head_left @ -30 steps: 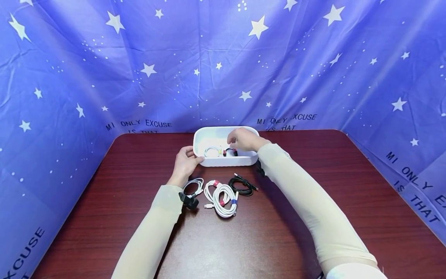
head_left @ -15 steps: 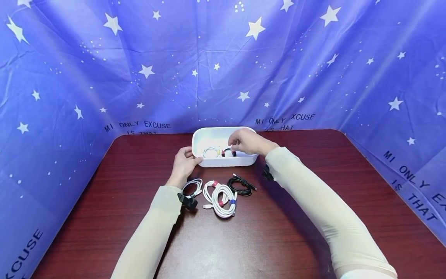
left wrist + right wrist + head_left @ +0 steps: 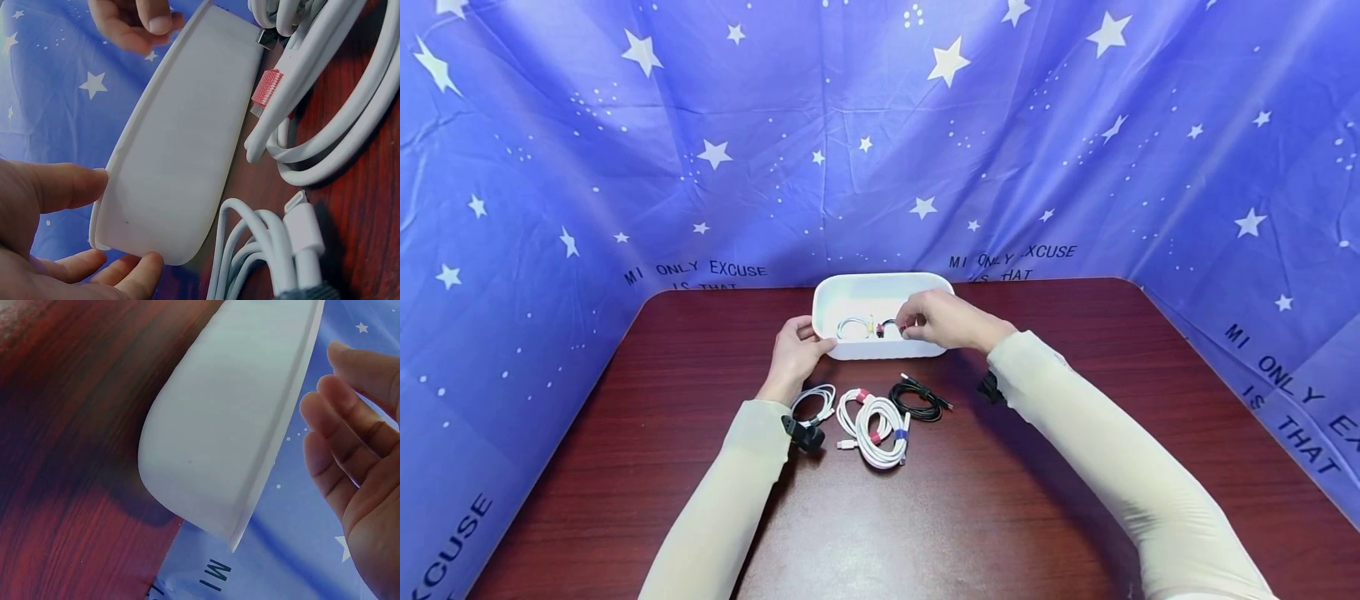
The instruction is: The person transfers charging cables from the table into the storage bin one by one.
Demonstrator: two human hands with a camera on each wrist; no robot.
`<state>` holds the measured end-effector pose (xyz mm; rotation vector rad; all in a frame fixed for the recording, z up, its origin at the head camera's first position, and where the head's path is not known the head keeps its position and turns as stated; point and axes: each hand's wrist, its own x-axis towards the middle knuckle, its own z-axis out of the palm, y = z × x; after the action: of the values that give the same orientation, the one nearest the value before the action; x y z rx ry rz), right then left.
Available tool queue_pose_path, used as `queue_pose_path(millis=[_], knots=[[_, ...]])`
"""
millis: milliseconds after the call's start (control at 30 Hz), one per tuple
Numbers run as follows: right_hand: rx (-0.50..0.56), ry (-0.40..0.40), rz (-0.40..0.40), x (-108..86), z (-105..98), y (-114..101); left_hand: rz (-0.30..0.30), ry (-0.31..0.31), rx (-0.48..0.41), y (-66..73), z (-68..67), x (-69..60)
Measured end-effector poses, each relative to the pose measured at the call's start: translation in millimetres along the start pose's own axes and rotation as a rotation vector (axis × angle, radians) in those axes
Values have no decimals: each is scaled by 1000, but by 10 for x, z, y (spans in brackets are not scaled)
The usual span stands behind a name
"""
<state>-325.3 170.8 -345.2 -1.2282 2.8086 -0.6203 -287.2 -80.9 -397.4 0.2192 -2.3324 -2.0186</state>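
Observation:
At the left end of a white plastic bin [image 3: 887,350], my left hand [image 3: 793,354] grips the wall, its thumb [image 3: 72,186] at the rim and its fingers around the corner. My right hand [image 3: 951,318] hovers over the bin's right front rim. Its fingers [image 3: 322,415] are loosely bent, and nothing shows between them in the right wrist view. Inside the bin lie a coiled pale cable [image 3: 842,322] with a yellow tie and a dark cable [image 3: 881,330] with red ties, partly hidden by the right hand.
In front of the bin lie a coiled grey-white cable [image 3: 829,403], overlapping white cable coils [image 3: 880,458] with red and blue ties, and a black cable [image 3: 925,410]. The dark red table [image 3: 1075,358] meets a blue star-printed cloth [image 3: 760,108] behind it.
My right hand has moved towards the bin's right front rim, coming nearer and lower. The left hand stays at the bin's left end, and the cables have kept their places.

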Motion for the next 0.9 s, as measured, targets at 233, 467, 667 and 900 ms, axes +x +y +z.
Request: queue_pose_path(millis=[233, 467, 667, 900], knots=[[-10, -4, -17, -101, -2, -59, -11, 3, -2, -14, -13, 23], [-26, -4, -14, -233, 41, -87, -7, 0, 7, -13, -8, 17], [-25, -17, -19, -330, 126, -107, -9, 3, -1, -27, -15, 2], [-44, -45, -15, -436, 207, -86, -7, -3, -6, -7, -5, -8]])
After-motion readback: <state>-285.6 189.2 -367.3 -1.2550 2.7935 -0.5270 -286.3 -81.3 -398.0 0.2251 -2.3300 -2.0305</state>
